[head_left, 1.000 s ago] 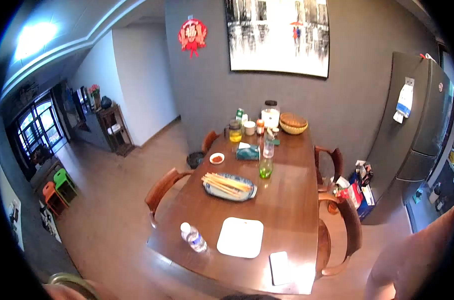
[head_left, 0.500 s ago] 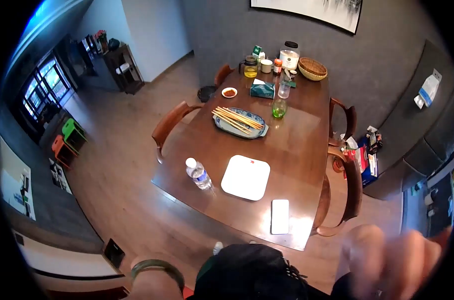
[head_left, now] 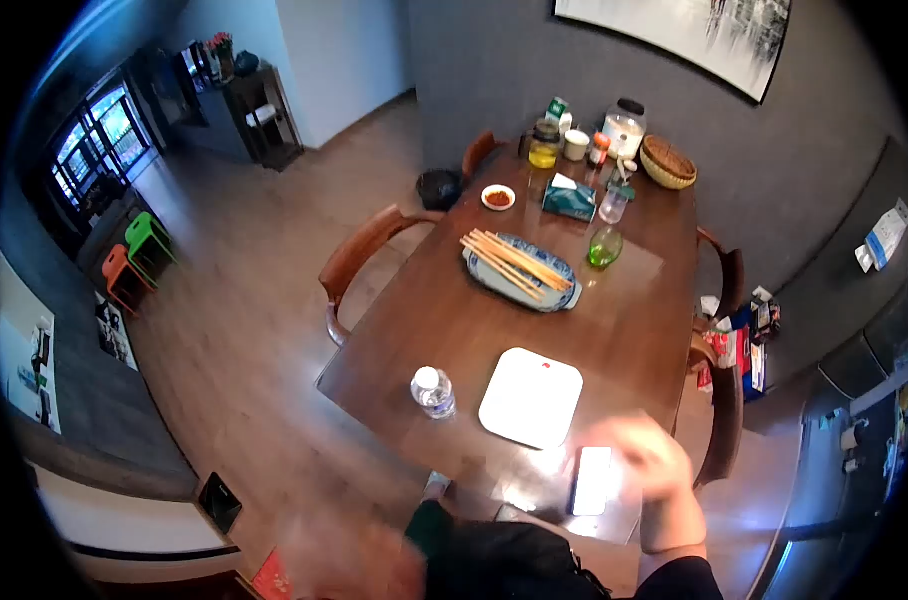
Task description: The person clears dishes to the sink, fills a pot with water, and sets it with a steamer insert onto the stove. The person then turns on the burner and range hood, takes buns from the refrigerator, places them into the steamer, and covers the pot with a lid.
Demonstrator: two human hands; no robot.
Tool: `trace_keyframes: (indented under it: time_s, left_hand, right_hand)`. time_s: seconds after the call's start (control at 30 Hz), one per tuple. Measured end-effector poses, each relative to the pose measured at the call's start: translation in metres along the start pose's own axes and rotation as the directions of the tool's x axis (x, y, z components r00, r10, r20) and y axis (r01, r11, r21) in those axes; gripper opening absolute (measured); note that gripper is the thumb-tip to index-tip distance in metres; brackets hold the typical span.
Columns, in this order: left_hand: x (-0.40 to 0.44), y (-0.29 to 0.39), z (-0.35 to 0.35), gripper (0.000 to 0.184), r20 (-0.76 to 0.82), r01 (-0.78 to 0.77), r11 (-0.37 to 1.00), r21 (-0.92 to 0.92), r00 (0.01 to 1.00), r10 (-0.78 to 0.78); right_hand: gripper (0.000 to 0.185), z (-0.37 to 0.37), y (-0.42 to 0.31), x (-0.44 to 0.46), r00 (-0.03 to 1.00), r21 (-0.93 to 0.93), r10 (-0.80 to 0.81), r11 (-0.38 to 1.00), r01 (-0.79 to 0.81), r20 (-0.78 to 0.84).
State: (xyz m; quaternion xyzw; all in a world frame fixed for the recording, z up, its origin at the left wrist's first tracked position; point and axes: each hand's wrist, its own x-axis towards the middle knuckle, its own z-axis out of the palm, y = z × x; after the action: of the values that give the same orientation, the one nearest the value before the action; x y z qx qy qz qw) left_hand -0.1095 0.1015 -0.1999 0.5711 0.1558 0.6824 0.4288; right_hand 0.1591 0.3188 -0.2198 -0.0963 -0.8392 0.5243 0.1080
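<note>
My right hand [head_left: 649, 458] is over the table's near right corner, beside a white-screened phone [head_left: 592, 481]; motion blurs its fingers. My left hand [head_left: 359, 560] is a smear at the bottom edge, left of my dark clothing, its fingers not distinct. A white square board [head_left: 531, 398] with a small red mark lies on the wooden table [head_left: 404, 335], up and left of the phone. Left of the board stands a clear water bottle [head_left: 433, 393] with a white cap. Farther back, a blue patterned plate [head_left: 509, 288] bears several long pale sticks [head_left: 514, 262].
At the back are a saucer of red seasoning [head_left: 498, 198], a tissue box [head_left: 569, 200], a green glass [head_left: 605, 248], jars and a woven basket [head_left: 668, 163]. Wooden chairs [head_left: 359, 265] flank the table. Boxes and bags [head_left: 744, 350] lie on the right.
The view has tilted down and shifted. My right hand has moved in from the right to beside the phone. My left hand has come further into view at the bottom. The table objects keep their places.
</note>
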Motion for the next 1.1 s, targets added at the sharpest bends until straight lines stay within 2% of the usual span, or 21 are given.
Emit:
trace_keyframes:
  time_s: [0.03,0.07,0.1,0.13,0.17,0.2,0.23,0.3,0.33,0.37,0.4,0.43,0.47,0.53,0.57,0.67,0.77,0.8,0.83,0.9,1.1]
  left_hand:
    - [-0.017,-0.022,-0.029,0.055,-0.240,0.188,0.979,0.081,0.957,-0.164]
    - [-0.033,-0.045,-0.062,0.063,-0.424,0.385,0.873,0.300,0.873,-0.239]
    - [-0.049,-0.077,-0.098,0.077,-0.555,0.546,0.516,0.660,0.817,-0.156]
    - [-0.075,-0.105,-0.122,0.095,-0.573,0.586,0.059,0.808,0.805,-0.158]
    - [-0.096,-0.131,-0.137,0.101,-0.641,0.685,0.234,0.690,0.728,-0.241]
    - [-0.101,-0.147,-0.143,0.104,-0.636,0.694,0.328,0.641,0.720,-0.278]
    - [-0.100,-0.157,-0.144,0.103,-0.562,0.628,0.228,0.744,0.773,-0.294]
    - [-0.103,-0.182,-0.145,0.100,-0.545,0.626,0.299,0.720,0.777,-0.316]
    - [-0.108,-0.194,-0.147,0.097,-0.547,0.628,0.321,0.709,0.777,-0.312]
    - [-0.107,-0.201,-0.148,0.094,-0.549,0.625,0.344,0.700,0.780,-0.301]
    - [-0.107,-0.207,-0.148,0.086,-0.560,0.604,0.380,0.701,0.796,-0.232]
    - [-0.109,-0.212,-0.151,0.086,-0.554,0.606,0.388,0.695,0.795,-0.249]
    - [-0.107,-0.216,-0.154,0.083,-0.559,0.595,0.422,0.684,0.799,-0.221]
    - [-0.102,-0.223,-0.157,0.073,-0.567,0.558,0.475,0.680,0.811,-0.142]
    - [-0.103,-0.227,-0.160,0.073,-0.567,0.562,0.477,0.676,0.810,-0.150]
    - [-0.100,-0.234,-0.171,0.057,-0.524,0.544,0.468,0.696,0.831,-0.187]
    - [-0.094,-0.240,-0.184,0.054,-0.505,0.524,0.461,0.716,0.845,-0.176]
    - [-0.088,-0.239,-0.185,0.051,-0.552,0.566,0.477,0.673,0.813,-0.187]
    - [-0.085,-0.242,-0.191,0.050,-0.527,0.526,0.480,0.702,0.837,-0.146]
    - [-0.079,-0.244,-0.200,0.050,-0.588,0.568,0.556,0.607,0.791,-0.167]
    - [-0.066,-0.255,-0.242,0.051,-0.574,0.537,0.516,0.667,0.812,-0.103]
  right_hand:
    - [0.048,0.005,0.031,0.036,0.984,-0.207,0.093,0.971,-0.124,-0.153]
    - [0.049,0.016,0.073,0.039,0.923,-0.608,0.142,0.715,-0.346,-0.358]
    - [0.059,0.023,0.119,0.028,0.828,-0.710,0.316,0.427,-0.560,-0.463]
    - [0.067,0.027,0.167,0.012,0.735,-0.595,0.448,0.434,-0.676,-0.508]
    - [0.068,0.033,0.179,0.010,0.489,-0.335,0.691,0.358,-0.872,-0.533]
    - [0.068,0.046,0.204,0.000,0.404,-0.278,0.713,0.295,-0.914,-0.573]
    - [0.068,0.059,0.219,-0.003,0.366,-0.244,0.731,0.274,-0.930,-0.576]
    - [0.058,0.085,0.232,-0.012,0.322,-0.173,0.744,0.274,-0.946,-0.585]
    - [0.049,0.095,0.235,-0.012,0.191,0.251,0.873,0.329,-0.910,-0.449]
    - [0.039,0.102,0.237,-0.010,0.215,0.539,0.923,0.364,-0.760,-0.320]
    - [0.035,0.108,0.241,-0.005,0.226,0.668,0.939,0.344,-0.660,-0.259]
    - [0.032,0.118,0.245,-0.004,0.245,0.780,0.949,0.303,-0.548,-0.197]
    - [0.027,0.125,0.241,0.004,0.203,0.776,0.940,0.342,-0.530,-0.276]
    - [0.026,0.133,0.250,0.004,0.183,0.815,0.935,0.354,-0.459,-0.303]
    - [0.024,0.134,0.250,0.007,0.179,0.842,0.926,0.377,-0.385,-0.333]
    - [0.021,0.135,0.249,0.009,0.163,0.857,0.928,0.372,-0.357,-0.335]
    - [0.021,0.135,0.248,0.007,0.187,0.871,0.927,0.370,-0.323,-0.325]
    - [0.021,0.136,0.247,0.006,0.203,0.885,0.927,0.363,-0.290,-0.314]
    - [0.021,0.137,0.250,0.005,0.208,0.888,0.928,0.360,-0.286,-0.310]
    - [0.020,0.137,0.255,0.002,0.222,0.882,0.922,0.372,-0.288,-0.317]
    - [0.019,0.139,0.261,0.002,0.264,0.855,0.885,0.448,-0.260,-0.383]
